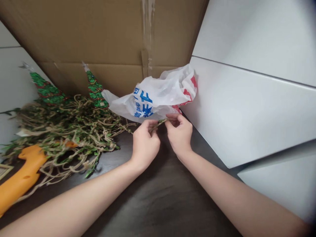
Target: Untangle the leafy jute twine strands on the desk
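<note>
Between my two hands runs a short stretch of leafy twine (161, 122), brown with small green leaves. My left hand (146, 141) pinches it with curled fingers. At its other end, my right hand (179, 133) grips the twine between thumb and fingers. Just behind my hands lies a crumpled white plastic bag (158, 93) with blue and red print. Left of my left hand spreads a tangled heap of the same leafy twine (81, 128). The palms and some fingertips are hidden from view.
Two small green tinsel Christmas trees (48, 89) stand behind the heap. An orange plastic tool, perhaps a glue gun (27, 171), lies at the left. A large cardboard box (98, 33) closes off the back, white panels (247, 108) the right. Underneath is a dark tabletop (168, 197).
</note>
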A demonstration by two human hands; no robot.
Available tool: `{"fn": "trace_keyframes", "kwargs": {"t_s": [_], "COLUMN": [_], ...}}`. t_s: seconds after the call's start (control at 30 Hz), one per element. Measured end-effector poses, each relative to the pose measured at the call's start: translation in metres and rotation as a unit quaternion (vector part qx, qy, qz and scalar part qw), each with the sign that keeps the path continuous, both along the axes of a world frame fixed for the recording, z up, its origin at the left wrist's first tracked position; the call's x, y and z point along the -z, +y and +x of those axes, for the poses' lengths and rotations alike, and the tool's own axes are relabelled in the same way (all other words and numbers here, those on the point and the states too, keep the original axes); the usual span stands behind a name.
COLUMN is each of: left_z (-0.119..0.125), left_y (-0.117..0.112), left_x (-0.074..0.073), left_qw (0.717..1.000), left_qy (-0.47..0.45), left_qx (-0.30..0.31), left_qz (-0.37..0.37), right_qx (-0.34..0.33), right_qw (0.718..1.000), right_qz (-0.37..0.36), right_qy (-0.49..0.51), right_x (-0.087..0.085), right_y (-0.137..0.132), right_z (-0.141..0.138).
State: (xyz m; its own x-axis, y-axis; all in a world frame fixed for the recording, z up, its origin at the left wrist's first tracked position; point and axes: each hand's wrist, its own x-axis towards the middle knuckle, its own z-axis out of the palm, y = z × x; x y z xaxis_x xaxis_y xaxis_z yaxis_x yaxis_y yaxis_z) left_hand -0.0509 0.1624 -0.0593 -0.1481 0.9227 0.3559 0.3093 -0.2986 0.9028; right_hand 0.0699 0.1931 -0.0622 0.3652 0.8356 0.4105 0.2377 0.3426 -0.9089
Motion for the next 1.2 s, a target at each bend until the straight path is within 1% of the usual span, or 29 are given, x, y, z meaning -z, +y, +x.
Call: {"fn": "trace_keyframes", "kwargs": {"t_s": [0.07, 0.13, 0.2, 0.27, 0.33, 0.4, 0.5, 0.57, 0.6, 0.67, 0.73, 0.77, 0.83, 0.9, 1.0, 1.1, 1.2], "left_z": [-0.001, -0.001, 0.0, 0.002, 0.004, 0.007, 0.011, 0.014, 0.015, 0.017, 0.019, 0.021, 0.024, 0.029, 0.036, 0.037, 0.032], "left_y": [-0.003, -0.005, -0.008, -0.011, -0.016, -0.023, -0.036, -0.049, -0.057, -0.075, -0.093, -0.103, -0.119, -0.13, -0.136, -0.136, -0.139], "left_x": [-0.002, -0.002, -0.001, -0.003, -0.01, -0.022, -0.042, -0.051, -0.053, -0.052, -0.046, -0.042, -0.033, -0.025, -0.017, -0.014, -0.015], "left_qw": [0.999, 0.998, 0.998, 0.998, 0.998, 0.997, 0.995, 0.992, 0.99, 0.984, 0.977, 0.975, 0.973, 0.971, 0.969, 0.973, 0.971], "left_qy": [0.042, 0.056, 0.054, 0.039, 0.016, -0.004, -0.029, -0.042, -0.042, -0.04, -0.056, -0.069, -0.094, -0.12, -0.119, -0.082, -0.012], "left_qx": [-0.013, -0.015, -0.003, 0.024, 0.05, 0.063, 0.088, 0.12, 0.136, 0.161, 0.18, 0.184, 0.175, 0.156, 0.156, 0.184, 0.232], "left_qz": [0.015, 0.021, 0.024, 0.032, 0.042, 0.051, 0.044, 0.008, -0.017, -0.066, -0.097, -0.103, -0.114, -0.139, -0.148, -0.11, -0.053], "right_qx": [0.003, -0.009, -0.027, -0.038, -0.041, -0.041, -0.044, -0.041, -0.039, -0.055, -0.089, -0.115, -0.162, -0.189, -0.203, -0.206, -0.192], "right_qw": [1.0, 0.999, 0.998, 0.996, 0.996, 0.997, 0.996, 0.993, 0.991, 0.985, 0.976, 0.967, 0.957, 0.957, 0.959, 0.955, 0.956], "right_qz": [-0.01, -0.023, -0.033, -0.037, -0.035, -0.032, -0.043, -0.07, -0.087, -0.116, -0.137, -0.144, -0.163, -0.158, -0.139, -0.141, -0.134], "right_qy": [0.012, 0.033, 0.054, 0.065, 0.067, 0.063, 0.063, 0.08, 0.093, 0.119, 0.145, 0.177, 0.179, 0.155, 0.141, 0.159, 0.176], "right_x": [0.002, 0.004, 0.004, 0.001, -0.005, -0.012, -0.019, -0.021, -0.021, -0.023, -0.026, -0.027, -0.027, -0.023, -0.014, -0.007, -0.005], "right_y": [0.0, -0.001, -0.002, -0.004, -0.008, -0.015, -0.041, -0.067, -0.082, -0.112, -0.137, -0.147, -0.159, -0.165, -0.165, -0.162, -0.161], "right_z": [0.0, -0.001, -0.001, 0.0, 0.004, 0.01, 0.02, 0.026, 0.029, 0.032, 0.035, 0.036, 0.038, 0.041, 0.045, 0.049, 0.052]}}
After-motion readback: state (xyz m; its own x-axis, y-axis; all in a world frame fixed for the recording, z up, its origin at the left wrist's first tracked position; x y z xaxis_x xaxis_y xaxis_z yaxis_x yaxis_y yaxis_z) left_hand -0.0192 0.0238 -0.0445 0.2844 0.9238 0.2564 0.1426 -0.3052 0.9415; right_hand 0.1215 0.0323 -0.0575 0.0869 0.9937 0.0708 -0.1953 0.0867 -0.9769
